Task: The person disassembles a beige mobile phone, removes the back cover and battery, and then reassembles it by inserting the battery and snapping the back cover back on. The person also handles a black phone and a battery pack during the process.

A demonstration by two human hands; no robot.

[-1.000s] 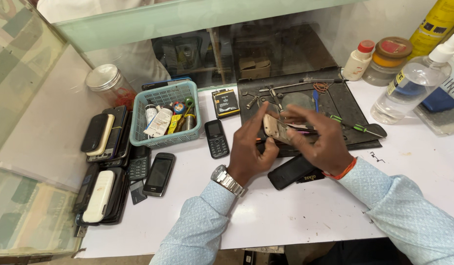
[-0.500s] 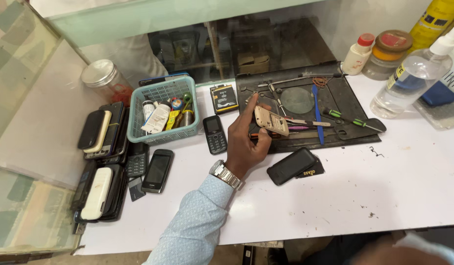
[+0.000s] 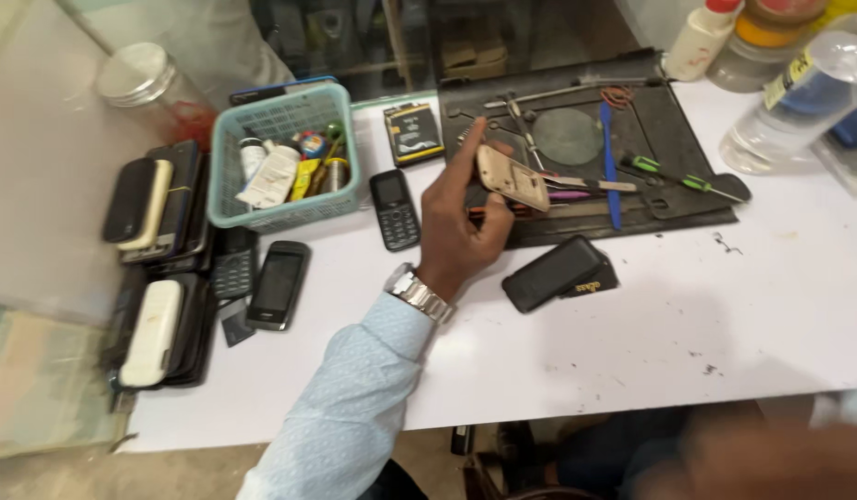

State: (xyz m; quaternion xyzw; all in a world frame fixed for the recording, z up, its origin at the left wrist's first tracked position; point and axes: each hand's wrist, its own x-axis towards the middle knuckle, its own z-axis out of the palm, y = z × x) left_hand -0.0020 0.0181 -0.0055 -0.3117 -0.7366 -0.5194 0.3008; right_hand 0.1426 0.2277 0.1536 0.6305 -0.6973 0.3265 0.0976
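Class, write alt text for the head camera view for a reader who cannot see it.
A left hand holds a beige phone housing above a dark repair mat strewn with tools. Phones and a teal basket of supplies lie to the left on the white table.

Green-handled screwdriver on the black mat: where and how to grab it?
Pinch the green-handled screwdriver by its green handle, probably coming straight down from above. It lies flat on the black work mat, handle toward the mat's middle and thin shaft running right, so the thicker handle offers the better grip.
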